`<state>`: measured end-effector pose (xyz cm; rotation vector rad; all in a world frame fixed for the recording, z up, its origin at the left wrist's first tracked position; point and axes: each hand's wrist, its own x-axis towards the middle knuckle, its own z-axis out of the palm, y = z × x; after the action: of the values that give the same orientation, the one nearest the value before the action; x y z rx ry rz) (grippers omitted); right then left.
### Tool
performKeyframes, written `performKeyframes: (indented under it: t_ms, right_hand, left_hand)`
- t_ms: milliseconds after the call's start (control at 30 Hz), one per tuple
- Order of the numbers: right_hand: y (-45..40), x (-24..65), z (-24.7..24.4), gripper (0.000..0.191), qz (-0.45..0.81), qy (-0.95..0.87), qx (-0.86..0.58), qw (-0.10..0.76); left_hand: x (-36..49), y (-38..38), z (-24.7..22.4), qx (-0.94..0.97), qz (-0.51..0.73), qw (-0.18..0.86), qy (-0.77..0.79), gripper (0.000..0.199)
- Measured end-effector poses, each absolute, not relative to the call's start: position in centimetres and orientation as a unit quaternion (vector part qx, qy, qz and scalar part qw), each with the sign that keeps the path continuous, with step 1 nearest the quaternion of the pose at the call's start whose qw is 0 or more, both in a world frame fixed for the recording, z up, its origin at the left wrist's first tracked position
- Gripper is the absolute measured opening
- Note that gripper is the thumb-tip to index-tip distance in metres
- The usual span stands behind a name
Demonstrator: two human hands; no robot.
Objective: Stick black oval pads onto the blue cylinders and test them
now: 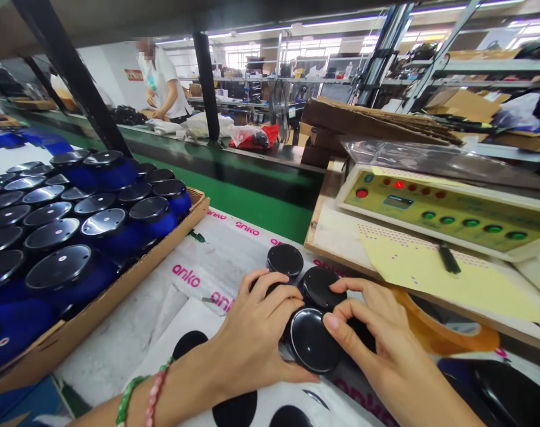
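Several round black-topped units stand together on the white printed wrapping at lower centre. My left hand [256, 332], with a green and a pink bead bracelet at the wrist, curls round the left side of the nearest unit [313, 340], its thumb low in front. On that unit's right edge rests the thumb of my right hand [379, 332]. The right forefingers reach to a second unit [320, 287] just behind. Farther back is a third unit [285, 260]. Another dark top lies partly hidden under the left fingers. Flat black discs [235, 409] lie on a white sheet below my left hand.
A cardboard tray [163, 246] of blue, black-topped units fills the left. At right, a control box [447, 207] sits on a wooden board with yellow paper and a black marker [449, 259]. Beyond the green conveyor [252, 190], a person [165, 86] stands working.
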<state>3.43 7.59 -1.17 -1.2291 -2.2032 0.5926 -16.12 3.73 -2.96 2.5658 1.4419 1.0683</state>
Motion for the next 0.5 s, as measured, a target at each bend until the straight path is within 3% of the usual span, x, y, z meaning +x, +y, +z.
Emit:
performKeyframes:
  t_ms: [500]
  right_hand:
    - [7.28,3.21,-1.33,0.024,0.134,-0.853,-0.426,0.271]
  left_hand:
    - [-16.07,3.82,-3.04,0.823,0.354,-0.005,0.445,0.059]
